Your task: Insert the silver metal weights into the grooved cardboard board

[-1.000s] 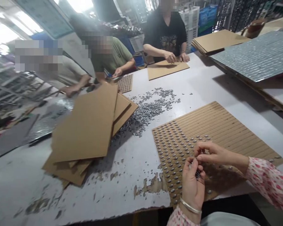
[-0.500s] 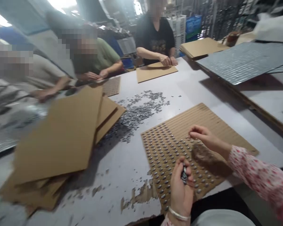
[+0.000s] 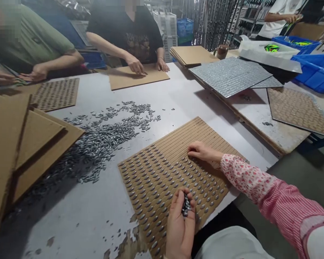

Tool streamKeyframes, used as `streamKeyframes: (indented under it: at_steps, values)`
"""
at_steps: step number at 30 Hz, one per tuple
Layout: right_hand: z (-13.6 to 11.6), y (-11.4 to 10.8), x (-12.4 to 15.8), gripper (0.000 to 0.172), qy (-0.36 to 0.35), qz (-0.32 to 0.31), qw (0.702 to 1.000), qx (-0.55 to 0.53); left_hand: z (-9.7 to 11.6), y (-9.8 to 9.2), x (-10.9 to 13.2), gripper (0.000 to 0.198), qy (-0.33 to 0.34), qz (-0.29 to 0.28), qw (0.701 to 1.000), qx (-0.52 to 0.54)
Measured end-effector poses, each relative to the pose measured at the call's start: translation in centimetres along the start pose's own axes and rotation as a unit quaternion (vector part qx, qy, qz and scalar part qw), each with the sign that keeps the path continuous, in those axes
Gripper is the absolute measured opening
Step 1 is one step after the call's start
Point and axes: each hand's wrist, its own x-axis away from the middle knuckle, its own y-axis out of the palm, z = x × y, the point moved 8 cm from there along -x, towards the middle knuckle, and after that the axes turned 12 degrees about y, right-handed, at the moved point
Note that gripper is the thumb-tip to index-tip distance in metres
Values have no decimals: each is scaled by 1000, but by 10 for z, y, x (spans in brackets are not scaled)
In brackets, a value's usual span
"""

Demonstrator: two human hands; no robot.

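Note:
A brown slotted board [image 3: 205, 135] lies in front of me, its near part filled with rows of small grey metal pieces. My left hand [image 3: 179, 226] is cupped over the board's near edge, holding a small bunch of metal pieces [image 3: 186, 206]. My right hand [image 3: 202, 151] rests fingertips-down on the board at the edge of the filled rows, pinched together; I cannot tell whether a piece is between the fingers. A loose heap of metal pieces [image 3: 102, 138] spreads across the white table [image 3: 78, 212] to the left.
Stacked plain cardboard sheets [image 3: 29, 140] lie at the left. Other people work across the table, one with hands on a cardboard sheet [image 3: 136, 77], one by a perforated board [image 3: 56, 93]. Silver-filled panels [image 3: 229, 75], another board [image 3: 297, 109] and blue crates [image 3: 315, 70] are right.
The view has swung right. My right hand moved from beside my left hand out to the board's row edge. My left hand stayed low with its metal pieces.

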Motion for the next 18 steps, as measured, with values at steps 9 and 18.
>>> streamKeyframes:
  at_steps: [9,18]
  values:
    - [10,-5,-2,11,25,46,999,-11,-3,4,2,8,2,-23,1000,8]
    - [15,-3,8,18,-18,34,997,62,-6,1,1,13,-6,-10,1000,10]
